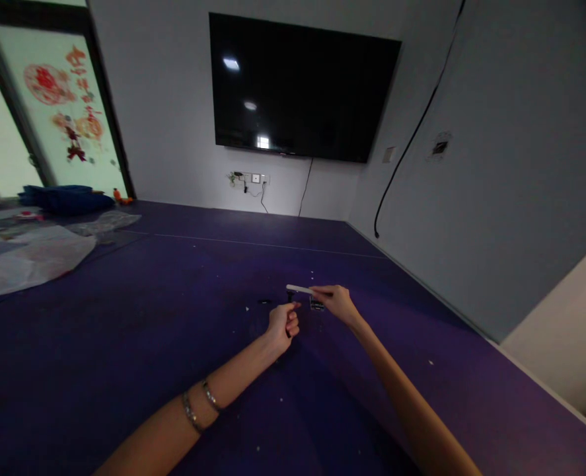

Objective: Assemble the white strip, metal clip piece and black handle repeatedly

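Note:
My left hand is closed in a fist around a slim black handle, whose dark upper end sticks up above the fingers; its kind is too small to make out. Between the thumb and fingers of my right hand is a thin white stick, held level and pointing left. The stick's left end meets or lies just over the dark upper end; I cannot tell whether they touch. Under my right hand lies a small dark, patterned item. A flat black oval piece rests left of my hands.
The wide purple surface carries scattered white specks. Clear plastic sheeting and a folded blue cloth lie at the left. A television hangs on the back wall above sockets. A black cable dangles along the right wall.

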